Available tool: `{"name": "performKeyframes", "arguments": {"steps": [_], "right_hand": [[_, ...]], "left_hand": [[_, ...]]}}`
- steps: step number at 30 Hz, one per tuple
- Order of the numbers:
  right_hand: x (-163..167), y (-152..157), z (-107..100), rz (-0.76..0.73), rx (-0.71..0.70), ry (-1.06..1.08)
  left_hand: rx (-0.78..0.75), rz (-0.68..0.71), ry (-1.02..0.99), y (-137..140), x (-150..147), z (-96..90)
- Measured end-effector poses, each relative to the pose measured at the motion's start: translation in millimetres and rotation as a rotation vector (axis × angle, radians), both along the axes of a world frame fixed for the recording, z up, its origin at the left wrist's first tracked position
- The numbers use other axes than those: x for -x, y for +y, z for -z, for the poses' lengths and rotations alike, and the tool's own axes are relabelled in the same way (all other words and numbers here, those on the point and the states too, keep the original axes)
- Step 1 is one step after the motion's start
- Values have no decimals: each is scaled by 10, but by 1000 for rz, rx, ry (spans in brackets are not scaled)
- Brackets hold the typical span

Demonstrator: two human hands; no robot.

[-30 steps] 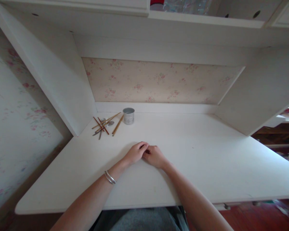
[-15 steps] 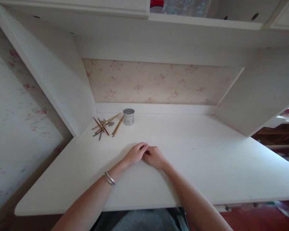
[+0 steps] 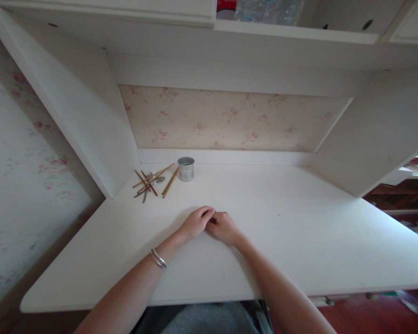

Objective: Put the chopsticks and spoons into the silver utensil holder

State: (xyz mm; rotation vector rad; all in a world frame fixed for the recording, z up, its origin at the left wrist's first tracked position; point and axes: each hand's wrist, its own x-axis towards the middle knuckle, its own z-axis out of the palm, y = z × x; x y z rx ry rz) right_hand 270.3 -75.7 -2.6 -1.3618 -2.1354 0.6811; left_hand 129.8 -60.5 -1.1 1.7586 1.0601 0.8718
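Observation:
My left hand and my right hand rest together on the white desk, touching at the fingers. Both have curled fingers, with no object showing in them. Silver bangles circle my left wrist. Beyond the hands, near the back edge, a grey metal cup with small holes stands upright. A pair of chopsticks lies just left of it. Farther left, more chopsticks lie crossed over metal spoons in a loose pile; some of the pile is covered.
A white side panel rises left of the pile, another panel at the right. Overhead, a shelf holds clear plastic bottles and a red-labelled item. Floral wallpaper covers the back.

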Motion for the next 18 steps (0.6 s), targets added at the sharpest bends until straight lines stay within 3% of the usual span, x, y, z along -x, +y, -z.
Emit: {"name": "performKeyframes", "arguments": {"steps": [18], "right_hand": [[-1,-4,-5,-10,3,12]], "left_hand": [[1,-9,4,3,-1,16]]}}
